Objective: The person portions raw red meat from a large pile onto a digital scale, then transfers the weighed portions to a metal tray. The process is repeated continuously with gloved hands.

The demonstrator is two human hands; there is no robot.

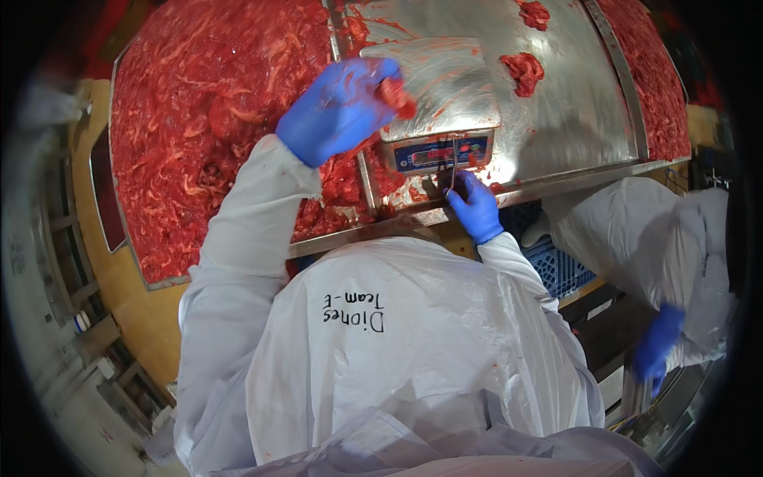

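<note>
My left hand (340,110), in a blue glove smeared red, is raised near the left edge of a digital scale's steel platform (441,89). Its fingers hold a small piece of raw red meat (396,98). My right hand (477,208), also in a blue glove, is at the table's front edge and grips a thin metal tool (455,161). That tool stands upright in the picture, across the front of the scale's lit display (432,156). What kind of tool it is, I cannot tell. Red smears cover parts of the platform.
A large heap of raw meat (226,119) fills the left side. Two meat pieces (523,74) (534,15) lie on the steel table (572,113), with more meat (650,71) beyond a divider (620,77). A co-worker's gloved hand (658,349) and a blue crate (557,268) are at right.
</note>
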